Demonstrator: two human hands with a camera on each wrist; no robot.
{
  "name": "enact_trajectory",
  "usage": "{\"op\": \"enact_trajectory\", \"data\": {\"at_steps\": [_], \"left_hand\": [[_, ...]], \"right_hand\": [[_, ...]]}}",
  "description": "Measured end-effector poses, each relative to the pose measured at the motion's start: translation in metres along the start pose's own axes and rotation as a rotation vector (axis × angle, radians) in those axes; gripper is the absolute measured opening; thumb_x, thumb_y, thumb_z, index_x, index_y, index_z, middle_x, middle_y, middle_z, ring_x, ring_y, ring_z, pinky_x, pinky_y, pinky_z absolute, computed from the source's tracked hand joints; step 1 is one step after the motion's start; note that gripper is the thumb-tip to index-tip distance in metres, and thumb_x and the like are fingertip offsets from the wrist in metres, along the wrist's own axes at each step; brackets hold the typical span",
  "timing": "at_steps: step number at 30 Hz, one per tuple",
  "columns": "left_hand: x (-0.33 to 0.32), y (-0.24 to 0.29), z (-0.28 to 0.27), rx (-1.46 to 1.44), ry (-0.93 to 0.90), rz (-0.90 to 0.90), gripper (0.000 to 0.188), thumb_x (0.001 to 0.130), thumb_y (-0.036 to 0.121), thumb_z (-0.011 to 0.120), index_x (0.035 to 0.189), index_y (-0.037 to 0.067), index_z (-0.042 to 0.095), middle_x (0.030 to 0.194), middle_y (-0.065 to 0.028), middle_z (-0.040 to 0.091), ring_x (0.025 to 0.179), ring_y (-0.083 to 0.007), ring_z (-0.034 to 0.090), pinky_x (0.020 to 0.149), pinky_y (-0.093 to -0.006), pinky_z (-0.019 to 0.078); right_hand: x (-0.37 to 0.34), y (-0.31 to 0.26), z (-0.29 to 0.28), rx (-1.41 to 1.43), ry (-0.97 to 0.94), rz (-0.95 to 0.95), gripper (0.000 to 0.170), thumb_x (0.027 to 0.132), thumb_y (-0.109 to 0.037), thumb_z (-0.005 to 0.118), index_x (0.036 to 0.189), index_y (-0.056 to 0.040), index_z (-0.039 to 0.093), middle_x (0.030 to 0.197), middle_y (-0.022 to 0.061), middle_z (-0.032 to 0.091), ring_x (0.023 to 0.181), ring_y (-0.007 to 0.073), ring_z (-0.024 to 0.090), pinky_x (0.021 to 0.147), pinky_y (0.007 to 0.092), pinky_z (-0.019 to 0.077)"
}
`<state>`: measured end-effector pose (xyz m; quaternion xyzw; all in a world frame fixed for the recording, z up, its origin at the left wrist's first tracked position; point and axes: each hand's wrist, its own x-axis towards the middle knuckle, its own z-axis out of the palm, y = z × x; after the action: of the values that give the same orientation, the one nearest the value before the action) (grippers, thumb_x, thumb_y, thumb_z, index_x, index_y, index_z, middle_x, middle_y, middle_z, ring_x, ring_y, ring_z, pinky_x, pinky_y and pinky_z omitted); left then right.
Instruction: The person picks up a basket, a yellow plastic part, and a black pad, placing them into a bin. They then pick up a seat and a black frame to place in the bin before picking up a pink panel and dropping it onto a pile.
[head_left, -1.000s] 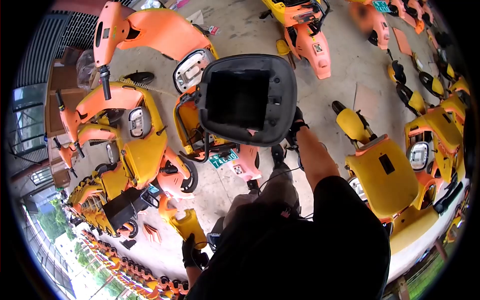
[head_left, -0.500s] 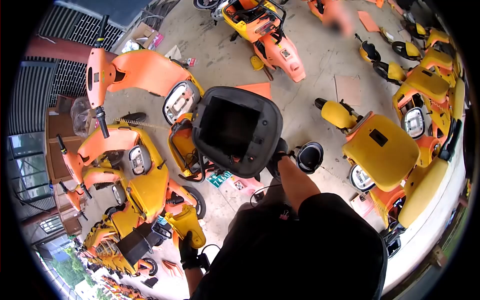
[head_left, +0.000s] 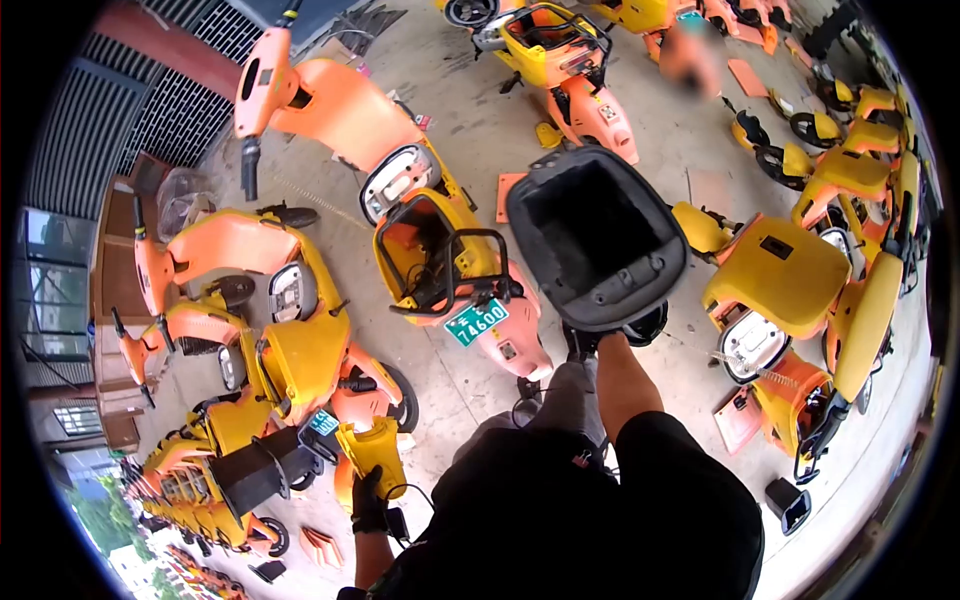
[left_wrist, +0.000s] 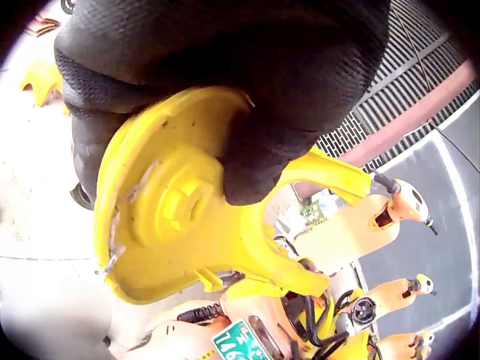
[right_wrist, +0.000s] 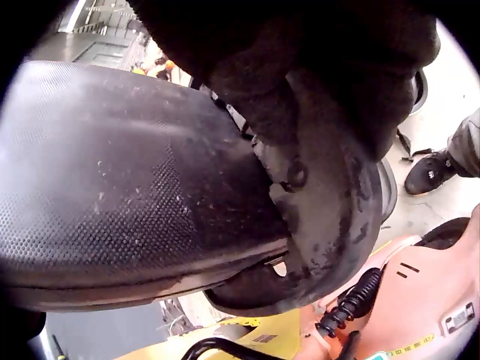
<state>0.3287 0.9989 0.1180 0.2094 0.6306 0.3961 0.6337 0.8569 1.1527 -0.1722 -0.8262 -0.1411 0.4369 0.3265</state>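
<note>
A black glove covers my left hand (head_left: 368, 502), which grips a yellow plastic cover (head_left: 376, 458) low at the left of the head view. Up close in the left wrist view, the thumb presses the inside of that curved cover (left_wrist: 169, 259) and the other fingers wrap its outer edge. My gloved right hand (right_wrist: 322, 82) holds the rim of a black storage bucket (right_wrist: 127, 180) with a textured outer wall. From the head view the bucket's flat rim (head_left: 610, 312) faces up, with a dark hollow inside. Beside it stands a scooter (head_left: 515, 350), its rear frame and yellow compartment exposed.
Further pink and yellow scooters stand at left (head_left: 295, 355) and right (head_left: 775, 275). A black helmet (head_left: 648, 325) shows partly behind the bucket. An orange flat panel (head_left: 508, 195) lies on the floor beyond it. A dark box (head_left: 245, 478) sits on a scooter at lower left.
The bucket has moved right, from over the scooter's rear to beside it, so the scooter's compartment now shows. The left hand still holds the yellow cover. The head view has shifted.
</note>
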Motion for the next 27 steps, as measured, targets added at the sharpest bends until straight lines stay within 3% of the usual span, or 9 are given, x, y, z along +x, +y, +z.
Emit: {"op": "enact_trajectory", "data": {"at_steps": [3,5,8,9,11,12,13,21,27], "left_hand": [[-0.009,-0.003,-0.028,-0.012,-0.008,0.057,0.05,0.078,0.009,0.056,0.123,0.001,0.036,0.11,-0.0192,0.053,0.093,-0.0307,0.057,0.078,-0.0396,0.0484],[-0.007,-0.009,-0.048,-0.073,0.022,-0.037,0.041,0.076,0.003,0.058,0.116,0.002,0.046,0.106,-0.011,0.057,0.093,-0.0272,0.057,0.08,-0.0378,0.0476],[0.01,-0.027,-0.078,-0.072,0.124,-0.083,0.041,0.076,0.004,0.058,0.115,0.0,0.047,0.105,-0.0108,0.057,0.091,-0.0262,0.058,0.079,-0.0357,0.0479],[0.019,-0.025,-0.085,-0.105,0.051,-0.241,0.04,0.076,0.004,0.059,0.114,-0.001,0.048,0.103,-0.0106,0.058,0.088,-0.0248,0.059,0.078,-0.0339,0.048],[0.039,-0.033,-0.094,0.02,0.026,-0.189,0.038,0.076,0.004,0.059,0.113,0.0,0.049,0.1,-0.0106,0.059,0.086,-0.0239,0.059,0.076,-0.0329,0.048],[0.045,-0.025,-0.082,0.011,-0.013,-0.174,0.038,0.076,0.005,0.059,0.113,0.001,0.05,0.099,-0.0104,0.06,0.086,-0.0238,0.059,0.075,-0.0325,0.048],[0.028,0.007,-0.039,0.096,0.078,-0.284,0.037,0.077,0.005,0.058,0.113,0.002,0.05,0.101,-0.0089,0.059,0.088,-0.0223,0.058,0.077,-0.031,0.047],[0.077,-0.017,-0.004,0.15,-0.384,-0.212,0.037,0.077,0.005,0.058,0.113,0.003,0.05,0.103,-0.0075,0.058,0.09,-0.0208,0.057,0.078,-0.0303,0.046],[0.089,-0.07,-0.02,0.308,-0.525,-0.322,0.035,0.078,0.004,0.057,0.111,0.003,0.05,0.104,-0.0056,0.057,0.093,-0.0184,0.055,0.08,-0.0294,0.0445]], "right_hand": [[-0.02,0.015,-0.006,0.04,0.021,0.012,0.047,0.074,-0.046,0.049,0.093,-0.0047,0.062,0.091,0.0171,0.059,0.088,0.0305,0.055,0.073,0.04,0.0449],[-0.038,0.035,-0.015,0.075,0.042,0.045,0.048,0.075,-0.047,0.049,0.093,-0.0047,0.062,0.091,0.0167,0.059,0.087,0.0301,0.054,0.073,0.0398,0.0447],[-0.071,0.073,-0.028,0.118,0.068,0.092,0.049,0.075,-0.047,0.048,0.094,-0.0046,0.062,0.091,0.0162,0.059,0.086,0.0293,0.054,0.072,0.0395,0.0445],[-0.082,0.089,-0.033,0.135,0.078,0.109,0.049,0.075,-0.048,0.048,0.094,-0.0046,0.062,0.09,0.016,0.059,0.086,0.0291,0.054,0.072,0.0394,0.0444],[-0.108,0.115,-0.044,0.162,0.094,0.148,0.05,0.075,-0.048,0.047,0.094,-0.0046,0.061,0.09,0.0156,0.059,0.085,0.0286,0.054,0.072,0.0392,0.0442],[-0.122,0.129,-0.05,0.18,0.102,0.17,0.05,0.076,-0.049,0.047,0.094,-0.0045,0.061,0.09,0.0154,0.059,0.085,0.0284,0.054,0.071,0.0391,0.0441],[-0.135,0.145,-0.055,0.194,0.11,0.189,0.05,0.076,-0.049,0.047,0.094,-0.0045,0.061,0.09,0.0153,0.059,0.085,0.0281,0.054,0.071,0.039,0.0441],[-0.261,0.302,-0.115,0.322,0.252,0.374,0.053,0.077,-0.052,0.045,0.096,-0.0044,0.061,0.088,0.0138,0.058,0.082,0.0262,0.053,0.069,0.0381,0.0434],[-0.373,0.443,-0.167,0.42,0.42,0.532,0.055,0.078,-0.053,0.043,0.097,-0.0043,0.06,0.088,0.0127,0.058,0.08,0.0248,0.052,0.068,0.0375,0.043]]}}
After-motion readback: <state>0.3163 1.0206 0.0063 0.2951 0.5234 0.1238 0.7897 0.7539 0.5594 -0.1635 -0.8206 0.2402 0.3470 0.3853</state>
